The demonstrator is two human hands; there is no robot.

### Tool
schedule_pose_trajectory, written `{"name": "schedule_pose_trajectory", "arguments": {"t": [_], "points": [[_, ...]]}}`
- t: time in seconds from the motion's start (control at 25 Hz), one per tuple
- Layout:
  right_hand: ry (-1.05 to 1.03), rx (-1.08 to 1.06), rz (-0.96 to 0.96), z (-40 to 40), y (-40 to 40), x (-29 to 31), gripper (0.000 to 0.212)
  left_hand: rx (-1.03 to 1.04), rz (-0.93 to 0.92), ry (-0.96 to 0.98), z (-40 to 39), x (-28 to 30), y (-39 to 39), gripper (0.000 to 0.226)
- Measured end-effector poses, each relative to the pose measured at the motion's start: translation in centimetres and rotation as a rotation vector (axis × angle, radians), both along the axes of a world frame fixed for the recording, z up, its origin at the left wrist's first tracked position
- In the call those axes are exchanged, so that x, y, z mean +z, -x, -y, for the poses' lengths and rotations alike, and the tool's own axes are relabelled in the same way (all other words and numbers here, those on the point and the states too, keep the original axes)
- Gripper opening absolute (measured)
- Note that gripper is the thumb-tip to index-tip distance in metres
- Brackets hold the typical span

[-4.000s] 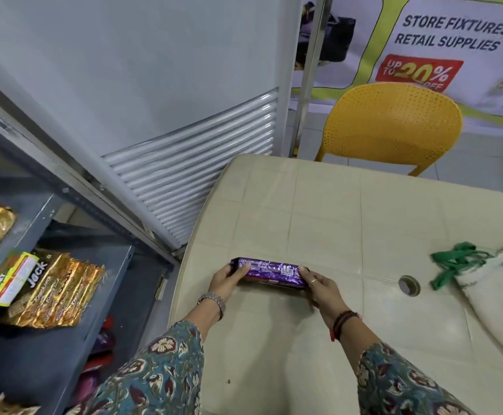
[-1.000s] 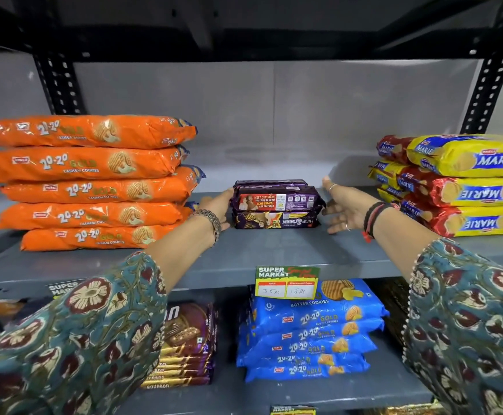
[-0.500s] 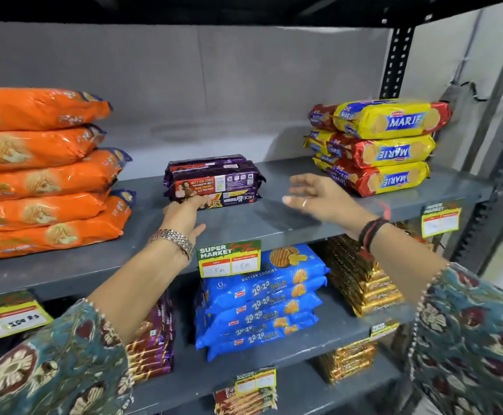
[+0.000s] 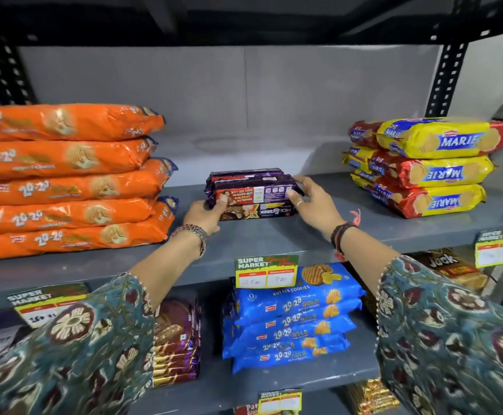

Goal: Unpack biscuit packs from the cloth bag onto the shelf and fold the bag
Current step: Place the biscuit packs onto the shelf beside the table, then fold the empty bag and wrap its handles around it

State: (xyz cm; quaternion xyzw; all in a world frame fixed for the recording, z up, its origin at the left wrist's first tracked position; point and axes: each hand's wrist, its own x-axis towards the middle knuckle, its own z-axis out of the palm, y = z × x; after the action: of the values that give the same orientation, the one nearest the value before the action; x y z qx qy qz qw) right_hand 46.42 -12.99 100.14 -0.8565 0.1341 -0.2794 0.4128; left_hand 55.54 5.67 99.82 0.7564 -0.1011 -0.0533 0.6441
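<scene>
A small stack of purple biscuit packs (image 4: 253, 196) lies in the middle of the grey shelf (image 4: 274, 238). My left hand (image 4: 205, 214) grips the left end of the stack, thumb on the front of the upper pack. My right hand (image 4: 313, 205) holds the right end, thumb on top and fingertips against the wrapper. The cloth bag is out of view.
Orange 20-20 packs (image 4: 64, 181) are piled at the left of the same shelf, yellow and red Marie packs (image 4: 424, 169) at the right. Below lie blue 20-20 packs (image 4: 289, 319), brown packs (image 4: 175, 339) and gold Jack packs (image 4: 450, 268). A price tag (image 4: 266, 271) hangs on the shelf edge.
Half a second ago my right hand hovered open away from the stack; now it holds the right end. My left hand has moved up from the stack's lower front onto its left end.
</scene>
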Motion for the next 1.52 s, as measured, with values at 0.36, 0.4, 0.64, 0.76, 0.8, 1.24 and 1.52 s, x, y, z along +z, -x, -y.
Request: {"name": "schedule_pose_trajectory", "arguments": {"t": [0.36,0.4,0.64,0.76,0.8,1.24,1.52], "points": [[-0.001,-0.082,0.056,0.5,-1.9,-0.2,0.035,0.015,0.034,-0.109,-1.7,0.7,-2.6,0.065],[0.007,-0.084,0.042,0.6,-2.0,-0.1,0.035,0.012,0.031,-0.108,-1.8,0.7,-2.8,0.065],[0.022,-0.101,0.012,0.7,-1.9,0.3,0.038,-0.021,0.005,-0.075,-2.1,0.7,-3.0,0.058],[0.095,-0.124,-0.008,0.9,-1.7,0.0,0.043,-0.012,0.016,-0.091,-2.1,0.6,-3.1,0.057],[0.112,-0.128,-0.001,0.9,-1.6,-0.1,0.044,-0.013,0.014,-0.093,-2.1,0.6,-3.1,0.056],[0.002,-0.111,0.026,2.2,-0.4,-0.4,0.057,0.132,0.132,-0.23,-2.4,2.2,-2.4,0.068],[-0.059,-0.192,0.221,5.6,6.7,-2.3,0.033,-0.18,0.183,0.209,0.1,0.2,5.8,0.019]]}}
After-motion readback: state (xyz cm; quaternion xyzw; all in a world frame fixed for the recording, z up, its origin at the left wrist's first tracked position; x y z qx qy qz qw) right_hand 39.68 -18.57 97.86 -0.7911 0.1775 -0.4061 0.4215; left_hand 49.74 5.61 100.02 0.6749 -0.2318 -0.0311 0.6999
